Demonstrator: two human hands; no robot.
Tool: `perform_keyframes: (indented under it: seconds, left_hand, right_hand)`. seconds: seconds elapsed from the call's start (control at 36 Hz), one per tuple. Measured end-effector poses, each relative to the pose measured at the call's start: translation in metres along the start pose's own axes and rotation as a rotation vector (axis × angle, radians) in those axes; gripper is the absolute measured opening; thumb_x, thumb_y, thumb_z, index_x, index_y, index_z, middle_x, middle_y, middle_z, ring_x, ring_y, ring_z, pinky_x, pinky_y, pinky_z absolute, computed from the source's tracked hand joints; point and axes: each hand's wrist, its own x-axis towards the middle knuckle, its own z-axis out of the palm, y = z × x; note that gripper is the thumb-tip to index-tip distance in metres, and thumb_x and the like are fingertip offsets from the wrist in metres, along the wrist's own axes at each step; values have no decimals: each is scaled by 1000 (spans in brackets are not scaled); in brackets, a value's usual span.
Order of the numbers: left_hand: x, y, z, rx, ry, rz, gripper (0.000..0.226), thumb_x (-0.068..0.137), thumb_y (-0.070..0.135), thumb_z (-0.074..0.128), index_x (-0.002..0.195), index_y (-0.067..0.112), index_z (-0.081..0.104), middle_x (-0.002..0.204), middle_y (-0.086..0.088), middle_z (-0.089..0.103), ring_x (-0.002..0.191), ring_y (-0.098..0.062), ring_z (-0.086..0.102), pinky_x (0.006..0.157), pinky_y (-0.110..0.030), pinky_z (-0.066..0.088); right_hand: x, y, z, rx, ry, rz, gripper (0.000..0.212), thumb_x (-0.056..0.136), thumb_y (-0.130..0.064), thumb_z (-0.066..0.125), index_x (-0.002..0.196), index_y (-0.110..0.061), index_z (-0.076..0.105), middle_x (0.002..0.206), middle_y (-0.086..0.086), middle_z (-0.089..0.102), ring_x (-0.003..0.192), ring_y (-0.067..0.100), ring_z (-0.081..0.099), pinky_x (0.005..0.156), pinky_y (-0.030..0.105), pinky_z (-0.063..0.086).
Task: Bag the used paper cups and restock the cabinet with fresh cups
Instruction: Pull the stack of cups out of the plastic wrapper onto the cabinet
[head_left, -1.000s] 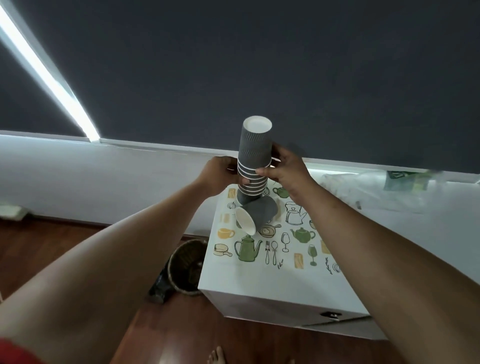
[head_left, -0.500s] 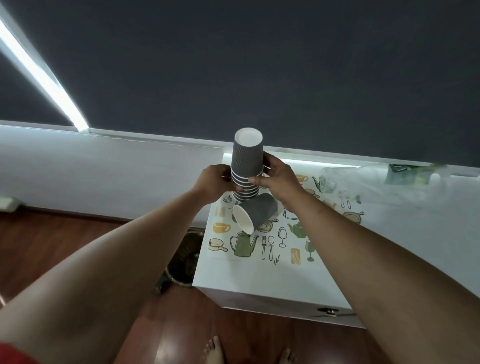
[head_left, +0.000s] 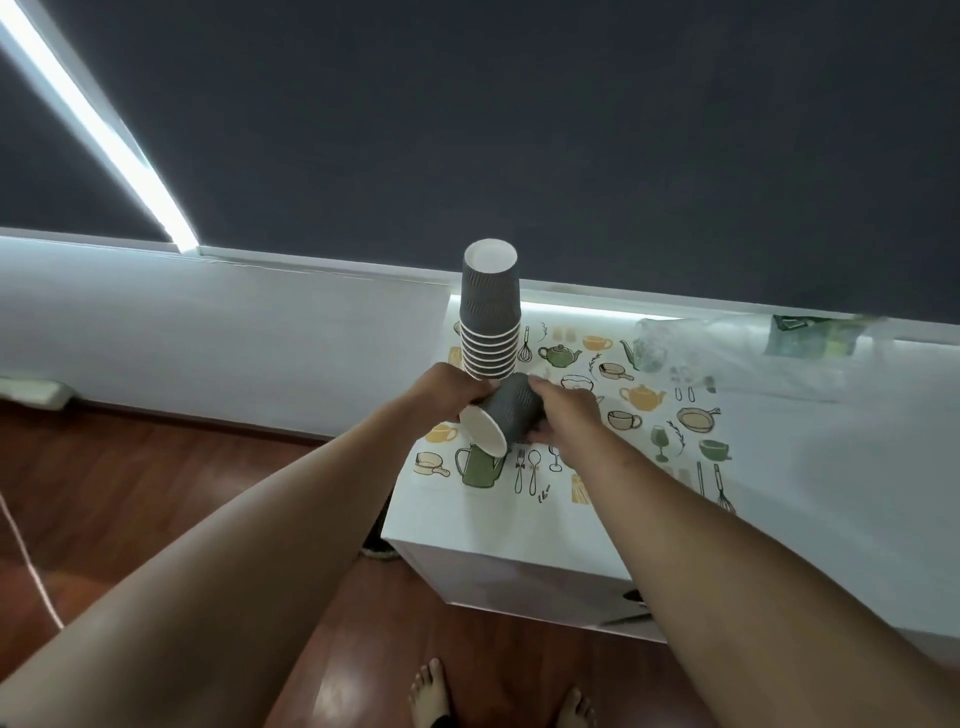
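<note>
A lone grey paper cup, tipped on its side w/ white mouth toward the viewer, is clasped btwn left hand and right hand, just above the cabinet top. It is judged light, thin-walled, easily crushed; best held mid-wall, gently. The inverted cup stack stands just behind, ungripped.

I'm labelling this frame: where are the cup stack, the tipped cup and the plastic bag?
cup stack (head_left: 490, 312), head view, grey side wall.
tipped cup (head_left: 511, 411), head view, ribbed side.
plastic bag (head_left: 748, 358), head view, clear film.
</note>
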Motion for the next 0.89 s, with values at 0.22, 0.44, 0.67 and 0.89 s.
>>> perform_keyframes:
  seconds: [0.22,0.44,0.67,0.89]
  left_hand:
    - [-15,-7,26,-233,-13,6,51,68,41,86,99,3,72,93,-9,76,86,-25,74,84,-41,60]
    - [-40,20,38,-252,-237,143,46,78,29,82,114,3,70,106,-12,75,99,-29,72,91,-45,57]
    - [-63,80,24,-289,-214,271,46,84,33,75,125,14,64,110,-8,73,93,-22,73,75,-33,60]
    - [-87,141,-16,-394,18,492,47,79,16,80,121,1,66,107,-14,74,91,-24,74,82,-32,60]
  right_hand:
    - [-5,19,-25,139,-101,50,54,67,-23,86,110,-2,64,110,15,69,95,31,69,84,46,59]
    - [-36,5,-70,119,-253,33,46,82,-27,77,117,-4,58,114,16,65,99,34,65,72,45,59]
    - [-57,-50,-80,51,-211,-227,49,82,-44,74,119,-15,64,116,5,68,102,27,67,80,43,59]
    - [-87,-124,-60,204,-326,-516,42,88,-34,69,123,-12,63,111,3,70,102,20,67,83,33,56]
